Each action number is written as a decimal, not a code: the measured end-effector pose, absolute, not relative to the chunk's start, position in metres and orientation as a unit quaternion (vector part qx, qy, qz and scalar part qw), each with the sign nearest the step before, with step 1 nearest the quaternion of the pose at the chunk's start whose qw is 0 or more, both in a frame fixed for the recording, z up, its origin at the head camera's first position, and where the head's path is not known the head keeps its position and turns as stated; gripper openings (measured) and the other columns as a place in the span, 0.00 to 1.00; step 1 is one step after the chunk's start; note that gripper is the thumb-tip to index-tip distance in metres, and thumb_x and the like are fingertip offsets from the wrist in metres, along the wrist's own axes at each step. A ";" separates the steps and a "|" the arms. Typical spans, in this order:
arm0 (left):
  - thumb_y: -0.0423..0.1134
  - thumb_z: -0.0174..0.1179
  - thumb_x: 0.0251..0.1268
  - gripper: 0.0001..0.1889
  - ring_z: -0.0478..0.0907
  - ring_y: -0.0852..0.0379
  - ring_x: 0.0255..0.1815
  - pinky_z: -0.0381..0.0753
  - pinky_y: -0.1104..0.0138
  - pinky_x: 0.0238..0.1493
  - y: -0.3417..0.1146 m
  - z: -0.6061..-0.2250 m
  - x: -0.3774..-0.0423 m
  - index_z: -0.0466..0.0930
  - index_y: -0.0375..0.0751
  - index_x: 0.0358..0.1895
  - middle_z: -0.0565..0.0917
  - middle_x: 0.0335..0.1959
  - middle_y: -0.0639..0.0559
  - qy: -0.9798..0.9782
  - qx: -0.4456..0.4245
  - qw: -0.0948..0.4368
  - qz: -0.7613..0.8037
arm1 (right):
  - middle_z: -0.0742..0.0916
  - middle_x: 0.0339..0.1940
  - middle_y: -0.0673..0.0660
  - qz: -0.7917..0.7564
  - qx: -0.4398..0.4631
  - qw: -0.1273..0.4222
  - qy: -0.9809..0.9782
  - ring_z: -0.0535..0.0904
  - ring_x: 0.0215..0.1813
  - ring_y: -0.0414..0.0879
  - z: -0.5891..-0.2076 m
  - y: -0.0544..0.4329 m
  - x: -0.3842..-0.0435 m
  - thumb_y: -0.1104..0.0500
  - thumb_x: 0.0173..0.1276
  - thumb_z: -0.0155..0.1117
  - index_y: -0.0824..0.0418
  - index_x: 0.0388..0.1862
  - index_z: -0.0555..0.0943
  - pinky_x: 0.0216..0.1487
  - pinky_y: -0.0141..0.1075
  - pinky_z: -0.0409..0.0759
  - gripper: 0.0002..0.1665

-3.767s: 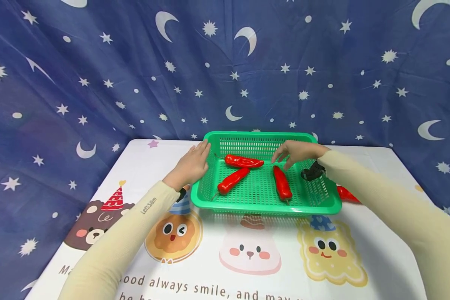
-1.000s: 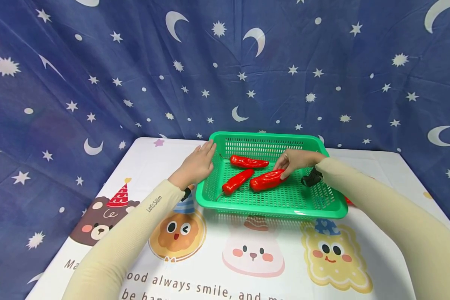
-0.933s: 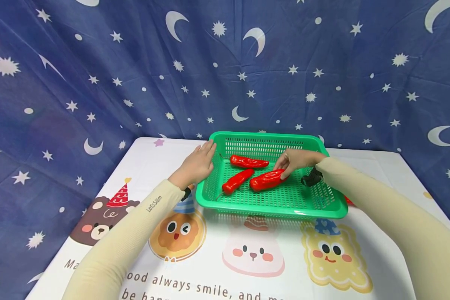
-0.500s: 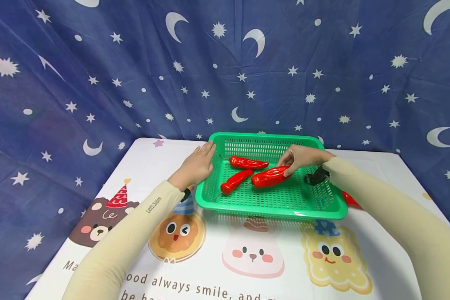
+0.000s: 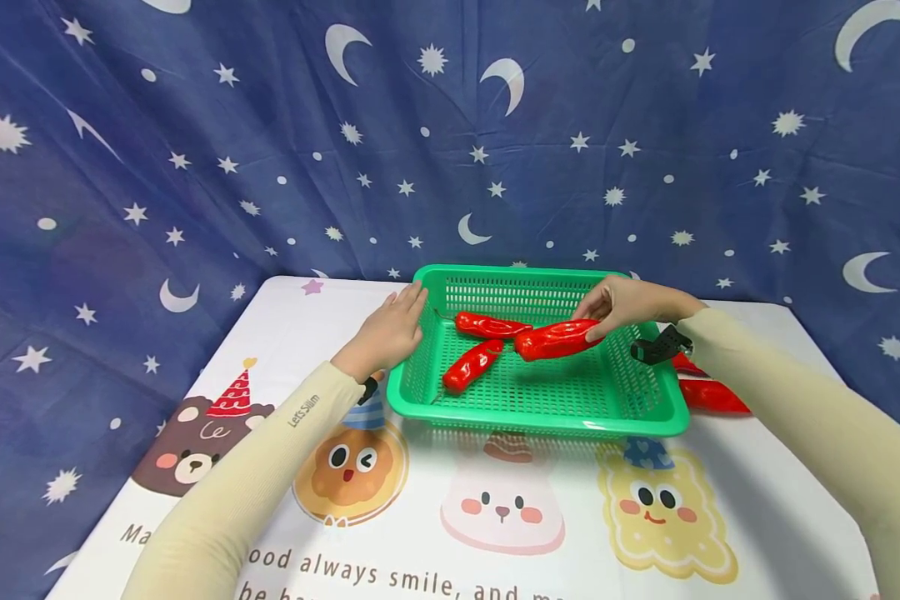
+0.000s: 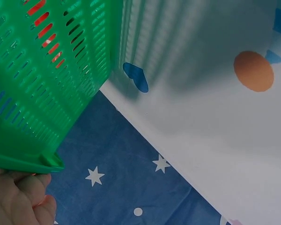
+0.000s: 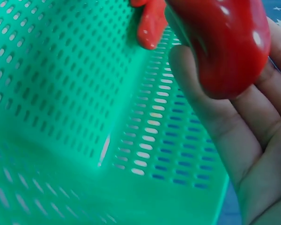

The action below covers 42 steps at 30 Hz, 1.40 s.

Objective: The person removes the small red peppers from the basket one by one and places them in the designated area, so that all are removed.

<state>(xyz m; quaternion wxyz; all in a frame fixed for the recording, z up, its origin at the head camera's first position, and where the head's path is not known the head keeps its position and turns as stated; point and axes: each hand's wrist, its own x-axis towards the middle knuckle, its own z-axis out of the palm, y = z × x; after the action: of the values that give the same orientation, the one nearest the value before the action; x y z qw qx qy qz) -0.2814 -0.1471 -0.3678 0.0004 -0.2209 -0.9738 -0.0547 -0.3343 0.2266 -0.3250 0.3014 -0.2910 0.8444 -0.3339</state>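
Observation:
My right hand point(image 5: 630, 302) pinches a long red chili pepper point(image 5: 555, 340) between thumb and fingers, held above the bottom of a green perforated plastic basket point(image 5: 540, 423). In the right wrist view the rounded end of that pepper point(image 7: 229, 51) lies against the fingers. On the basket's left rim rests my left hand point(image 5: 386, 333), its fingers straight and close together; the left wrist view has its fingers point(image 6: 30, 192) right at the rim. Inside the basket lie two more red peppers, one at the back point(image 5: 491, 325) and one nearer the front left point(image 5: 472, 367).
Right of the basket, partly hidden by the right forearm, lie more red peppers, including a large one point(image 5: 712, 396). A white cartoon-printed cloth point(image 5: 412, 550) covers the table. A dark blue curtain point(image 5: 390, 225) hangs close behind the basket.
My right hand, loosely open over the pepper at first, has taken hold of it and lifted it, moving it right and up. The left hand has stayed on the rim.

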 end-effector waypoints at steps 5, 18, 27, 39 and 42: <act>0.38 0.36 0.69 0.31 0.46 0.44 0.77 0.46 0.53 0.77 -0.147 -0.367 -0.282 0.47 0.30 0.73 0.48 0.76 0.37 -0.974 -0.219 0.000 -0.055 | 0.88 0.41 0.63 -0.340 -0.297 0.291 0.843 0.86 0.39 0.41 -0.313 0.237 -0.332 0.61 0.54 0.71 0.73 0.49 0.81 0.41 0.35 0.85 0.24; 0.38 0.37 0.68 0.31 0.46 0.44 0.77 0.45 0.54 0.77 -0.146 -0.367 -0.282 0.47 0.30 0.73 0.48 0.76 0.37 -0.973 -0.221 0.001 -0.062 | 0.89 0.40 0.57 -0.330 -0.273 0.250 0.868 0.87 0.40 0.41 -0.282 0.278 -0.311 0.61 0.57 0.70 0.74 0.53 0.78 0.42 0.32 0.85 0.27; 0.38 0.36 0.69 0.31 0.45 0.44 0.77 0.45 0.53 0.77 -0.147 -0.367 -0.282 0.46 0.30 0.73 0.47 0.76 0.37 -0.974 -0.219 -0.005 -0.064 | 0.89 0.36 0.45 -0.313 -0.239 0.217 0.893 0.86 0.38 0.37 -0.269 0.319 -0.293 0.63 0.60 0.67 0.76 0.55 0.76 0.40 0.31 0.85 0.26; 0.38 0.36 0.69 0.31 0.44 0.44 0.78 0.45 0.53 0.77 -0.148 -0.368 -0.283 0.46 0.30 0.73 0.47 0.76 0.37 -0.973 -0.218 -0.004 -0.070 | 0.87 0.35 0.33 -0.306 -0.213 0.194 0.907 0.85 0.37 0.33 -0.270 0.372 -0.272 0.66 0.61 0.64 0.79 0.53 0.75 0.36 0.29 0.84 0.24; 0.38 0.36 0.69 0.31 0.44 0.44 0.78 0.46 0.52 0.77 -0.146 -0.368 -0.283 0.46 0.30 0.73 0.48 0.76 0.37 -0.973 -0.218 -0.004 -0.071 | 0.87 0.34 0.36 -0.315 -0.181 0.176 0.915 0.85 0.35 0.35 -0.274 0.382 -0.268 0.67 0.59 0.66 0.74 0.50 0.79 0.35 0.30 0.85 0.20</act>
<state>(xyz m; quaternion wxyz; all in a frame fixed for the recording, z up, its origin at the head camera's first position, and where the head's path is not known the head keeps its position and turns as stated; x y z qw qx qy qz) -0.2825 -0.1463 -0.3680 -0.0045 -0.2183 -0.9733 -0.0713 -0.2676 0.3822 -0.2739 0.1760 -0.1807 0.9149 -0.3152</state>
